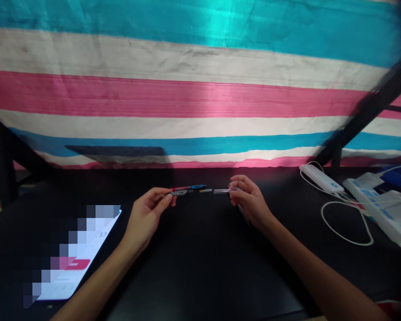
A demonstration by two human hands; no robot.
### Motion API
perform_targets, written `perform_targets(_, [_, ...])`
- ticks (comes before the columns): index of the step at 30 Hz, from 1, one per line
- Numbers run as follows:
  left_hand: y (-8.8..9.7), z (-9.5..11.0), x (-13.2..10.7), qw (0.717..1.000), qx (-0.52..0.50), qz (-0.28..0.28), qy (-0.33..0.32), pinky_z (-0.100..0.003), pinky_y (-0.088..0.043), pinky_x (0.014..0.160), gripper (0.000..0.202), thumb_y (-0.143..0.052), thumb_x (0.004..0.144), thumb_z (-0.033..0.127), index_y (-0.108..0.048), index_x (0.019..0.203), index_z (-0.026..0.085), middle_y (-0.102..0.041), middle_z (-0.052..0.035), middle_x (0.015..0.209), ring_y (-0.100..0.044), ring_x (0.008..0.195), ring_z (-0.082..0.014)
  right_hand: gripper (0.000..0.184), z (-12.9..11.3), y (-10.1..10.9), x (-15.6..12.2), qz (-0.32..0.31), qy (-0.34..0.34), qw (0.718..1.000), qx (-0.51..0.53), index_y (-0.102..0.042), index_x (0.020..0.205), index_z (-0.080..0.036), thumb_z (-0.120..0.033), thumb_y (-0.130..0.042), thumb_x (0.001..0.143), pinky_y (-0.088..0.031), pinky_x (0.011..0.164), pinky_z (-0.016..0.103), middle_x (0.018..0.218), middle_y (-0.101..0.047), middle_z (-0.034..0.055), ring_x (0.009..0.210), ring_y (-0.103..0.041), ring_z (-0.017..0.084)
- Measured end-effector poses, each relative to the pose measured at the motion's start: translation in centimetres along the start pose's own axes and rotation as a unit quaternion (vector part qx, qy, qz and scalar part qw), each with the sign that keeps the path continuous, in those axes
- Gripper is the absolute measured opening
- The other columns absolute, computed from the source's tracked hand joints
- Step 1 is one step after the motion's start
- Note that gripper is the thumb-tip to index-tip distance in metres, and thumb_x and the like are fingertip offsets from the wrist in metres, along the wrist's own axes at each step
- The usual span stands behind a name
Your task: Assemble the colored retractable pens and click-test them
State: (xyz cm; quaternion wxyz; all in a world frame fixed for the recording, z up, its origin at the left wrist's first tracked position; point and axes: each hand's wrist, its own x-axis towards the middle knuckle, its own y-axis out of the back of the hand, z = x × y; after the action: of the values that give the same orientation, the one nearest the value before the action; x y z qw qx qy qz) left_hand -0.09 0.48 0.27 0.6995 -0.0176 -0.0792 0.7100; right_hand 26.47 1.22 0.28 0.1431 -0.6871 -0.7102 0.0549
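Between thumb and fingers, my left hand (150,207) pinches the grey clip end of a pen (179,193). A thin refill (205,191) points out of that part toward the right. My right hand (249,200) is closed on a clear pen barrel (221,191), whose open end faces the refill tip. A small gap separates the two, roughly in line. Just behind the left fingers lies a blue and red pen (197,187). Under my right hand, a thin object (243,216) is too dark to make out.
On the black table (200,267), a tablet or phone with a lit screen (87,263) lies at left. To the right are a white power strip (381,209), a white oblong device (322,178) and a looped white cable (347,244). A striped sheet (200,98) hangs behind.
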Motion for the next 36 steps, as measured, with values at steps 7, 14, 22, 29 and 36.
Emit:
perform_targets(7, [-0.03, 0.23, -0.08, 1.0, 0.003, 0.009, -0.003, -0.025, -0.047, 0.076, 0.023, -0.074, 0.072, 0.027, -0.066, 0.09, 0.017, -0.069, -0.0018, 0.079, -0.063, 0.076, -0.0129, 0.032, -0.14, 0.17, 0.1, 0.02, -0.003, 1.0, -0.005, -0.057, 0.095, -0.023, -0.015, -0.067, 0.066, -0.037, 0.049, 0.023, 0.081, -0.053, -0.0016, 0.06, -0.047, 0.01])
perform_targets(14, [-0.1, 0.21, -0.11, 1.0, 0.006, 0.001, 0.0, -0.024, -0.047, 0.076, 0.023, -0.074, 0.072, 0.027, -0.067, 0.092, 0.017, -0.07, -0.0019, 0.08, -0.063, 0.076, -0.0131, 0.033, -0.14, 0.07, 0.12, 0.022, -0.003, 1.0, -0.01, -0.056, 0.095, -0.024, -0.016, -0.067, 0.065, -0.037, 0.049, 0.023, 0.08, -0.053, -0.0017, 0.059, -0.046, 0.01])
perform_targets(22, [0.03, -0.08, -0.08, 1.0, 0.011, 0.002, -0.001, -0.025, -0.047, 0.076, 0.023, -0.073, 0.073, 0.027, -0.067, 0.092, 0.017, -0.07, -0.0024, 0.08, -0.063, 0.077, -0.0138, 0.034, 0.08, 0.19, 0.1, 0.019, -0.003, 1.0, -0.013, -0.055, 0.097, -0.024, -0.016, -0.066, 0.066, -0.037, 0.049, 0.023, 0.08, -0.053, -0.0017, 0.06, -0.046, 0.01])
perform_targets(29, [-0.14, -0.11, -0.14, 1.0, 0.012, 0.001, 0.004, -0.025, -0.048, 0.075, 0.023, -0.074, 0.072, 0.027, -0.067, 0.092, 0.017, -0.07, -0.0025, 0.081, -0.063, 0.075, -0.0134, 0.033, 0.04, 0.0, 0.03, 0.013, -0.004, 1.0, -0.015, -0.055, 0.096, -0.024, -0.015, -0.066, 0.066, -0.037, 0.049, 0.023, 0.08, -0.052, -0.0016, 0.06, -0.046, 0.01])
perform_targets(36, [-0.35, 0.01, -0.25, 1.0, 0.011, -0.003, 0.008, -0.025, -0.047, 0.076, 0.022, -0.074, 0.072, 0.027, -0.067, 0.09, 0.017, -0.07, -0.0017, 0.079, -0.063, 0.075, -0.0127, 0.032, 0.23, -0.03, -0.04, -0.002, 0.0, 1.0, -0.008, -0.055, 0.096, -0.023, -0.012, -0.065, 0.067, -0.036, 0.048, 0.023, 0.08, -0.053, -0.0024, 0.058, -0.046, 0.009])
